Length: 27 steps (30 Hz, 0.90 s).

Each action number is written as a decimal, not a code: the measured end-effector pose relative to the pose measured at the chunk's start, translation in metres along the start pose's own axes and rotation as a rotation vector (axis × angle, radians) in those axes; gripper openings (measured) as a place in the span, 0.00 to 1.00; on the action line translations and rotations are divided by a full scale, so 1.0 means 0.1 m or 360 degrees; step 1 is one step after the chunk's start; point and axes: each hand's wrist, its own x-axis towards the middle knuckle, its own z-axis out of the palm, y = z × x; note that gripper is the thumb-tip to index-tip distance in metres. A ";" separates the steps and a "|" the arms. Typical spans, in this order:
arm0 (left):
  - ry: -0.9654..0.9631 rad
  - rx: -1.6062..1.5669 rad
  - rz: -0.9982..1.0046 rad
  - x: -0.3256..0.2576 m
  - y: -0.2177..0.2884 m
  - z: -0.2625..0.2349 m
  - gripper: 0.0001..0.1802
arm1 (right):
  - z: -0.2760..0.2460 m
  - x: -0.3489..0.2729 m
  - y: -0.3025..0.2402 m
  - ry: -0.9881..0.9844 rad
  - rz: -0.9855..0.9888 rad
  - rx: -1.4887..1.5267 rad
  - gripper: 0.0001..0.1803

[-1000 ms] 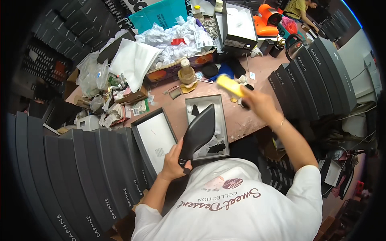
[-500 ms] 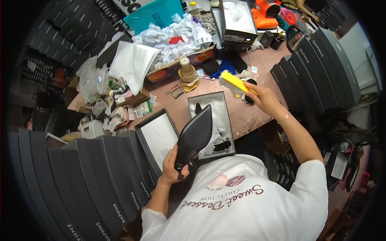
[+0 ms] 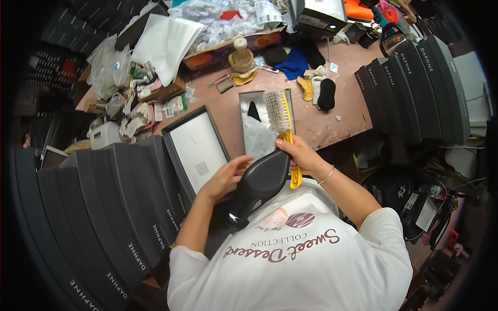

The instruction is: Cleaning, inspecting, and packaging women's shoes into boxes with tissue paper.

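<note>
Observed right hand clamped on both yellow brush and toe end of black shoe, at near end of open shoebox. Noted shoe sole-up, slanting away from shoebox; noted brush with bristles over shoebox. Found left hand apart from right, fingers loosely parted, beside near left corner of shoebox; cannot confirm contact with shoe. Recorded white tissue inside shoebox, box lid left of shoebox, dark box stack well right of shoebox.
</note>
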 end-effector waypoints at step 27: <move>-0.0713 -0.1508 -0.0375 0.42 -0.60 0.34 0.28 | 0.05 -0.59 -0.51 -0.0564 -0.1052 -0.2838 0.27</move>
